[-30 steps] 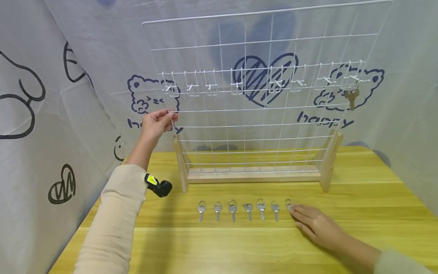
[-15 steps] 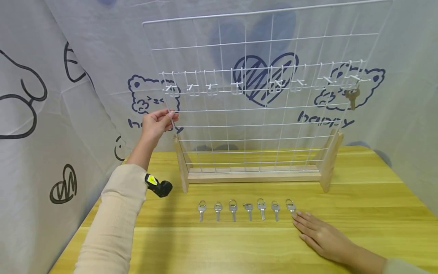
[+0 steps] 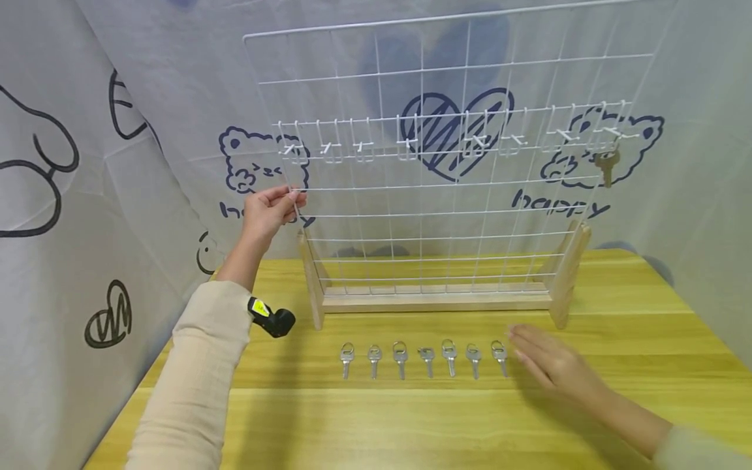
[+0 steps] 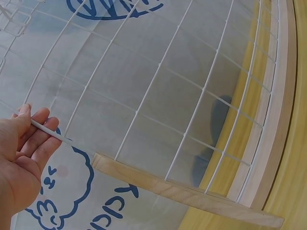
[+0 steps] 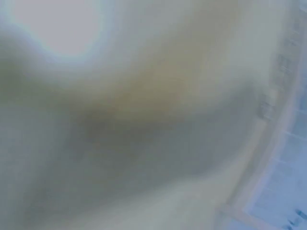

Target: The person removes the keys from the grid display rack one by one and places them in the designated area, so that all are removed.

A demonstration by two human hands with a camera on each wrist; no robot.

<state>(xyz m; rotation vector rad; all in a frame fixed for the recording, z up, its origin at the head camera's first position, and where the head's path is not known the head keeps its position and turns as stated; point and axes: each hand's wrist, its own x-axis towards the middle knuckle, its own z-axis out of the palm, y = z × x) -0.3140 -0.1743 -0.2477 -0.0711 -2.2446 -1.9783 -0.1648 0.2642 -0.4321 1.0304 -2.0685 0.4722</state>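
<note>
My left hand (image 3: 266, 212) pinches the left edge of a white wire grid (image 3: 422, 69) between thumb and fingers. The left wrist view shows the same hand (image 4: 24, 165) with its fingers around the edge wire. Low over the table, my right hand (image 3: 555, 365) extends its fingers just right of the rightmost silver key (image 3: 499, 354) and holds nothing. That key ends a row of several silver keys with rings, among them a middle key (image 3: 426, 356). A brass-coloured key (image 3: 608, 164) hangs from the grid's far-right hook (image 3: 611, 132). The right wrist view is badly blurred.
A wooden stand (image 3: 435, 304) holds the grid upright on the yellow wood-grain table (image 3: 376, 424). Several white hooks, such as one left of centre (image 3: 361, 147), line one grid wire. A printed white cloth (image 3: 153, 215) surrounds the table behind and at the sides.
My right hand first covered part of the rightmost key, slid back to its tip, and is now off it, raised and farther forward. The left hand keeps its place on the grid.
</note>
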